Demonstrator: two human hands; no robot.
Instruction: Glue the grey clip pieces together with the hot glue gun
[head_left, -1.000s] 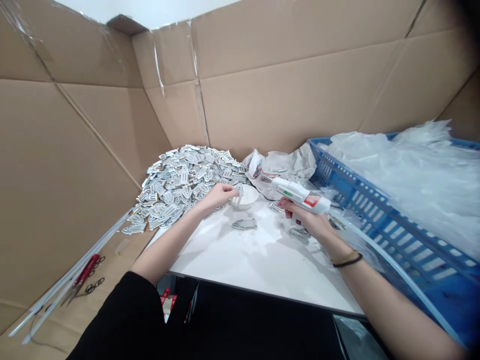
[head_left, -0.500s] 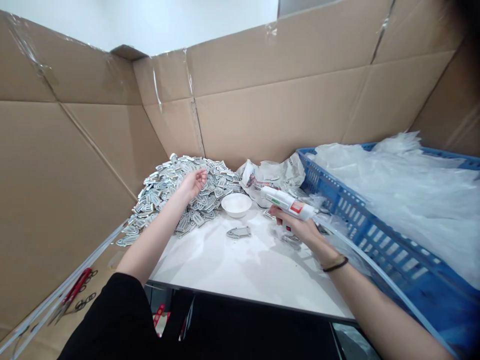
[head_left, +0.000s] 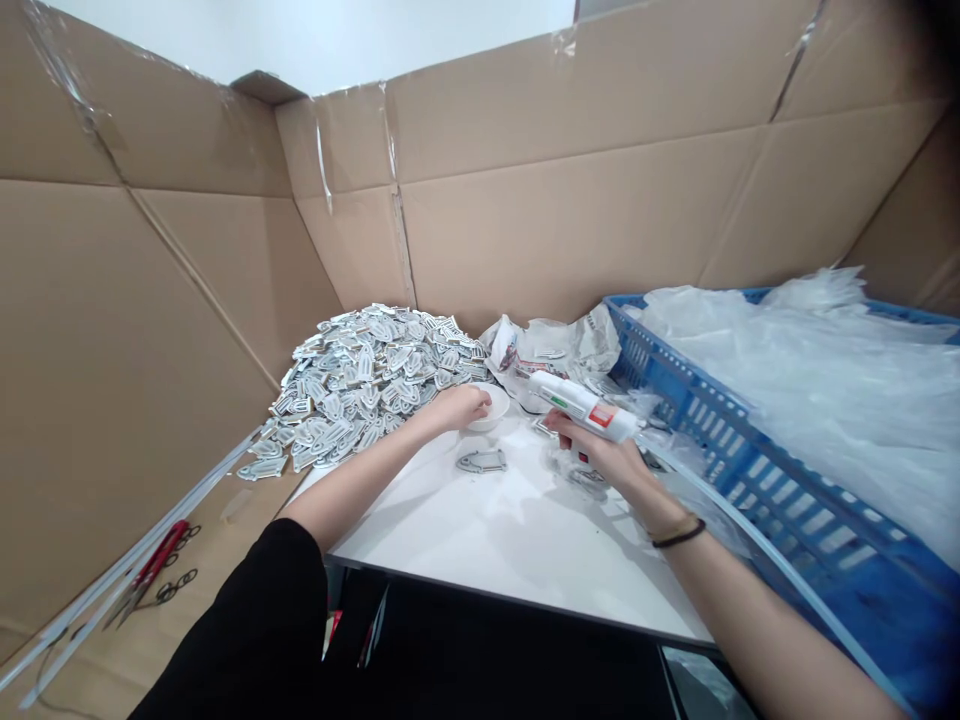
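Observation:
My left hand (head_left: pixel 463 405) is at the small white bowl (head_left: pixel 497 412), its fingers curled together and dipping over the rim; whatever they pinch is hidden. My right hand (head_left: pixel 592 448) is wrapped round the handle of a white hot glue gun (head_left: pixel 577 403), whose nozzle points left and away from me. A glue stick (head_left: pixel 739 520) trails from the gun's back end along my forearm. One flat grey pointed piece with a cut-out outline (head_left: pixel 481 461) lies on the white table (head_left: pixel 517 540) between my hands. Many similar pieces form a heap (head_left: pixel 375 375) left of the bowl.
A blue plastic crate (head_left: pixel 697 420) on the right holds clear plastic bags (head_left: pixel 817 370). Crumpled paper (head_left: pixel 577 345) lies behind the gun. Cardboard walls (head_left: pixel 562 220) enclose the table. Red-handled scissors (head_left: pixel 157 560) and long glue sticks (head_left: pixel 97 615) lie at lower left.
My left hand has moved right and toward me, from above the heap to the bowl. My right hand keeps hold of the glue gun in nearly the same place.

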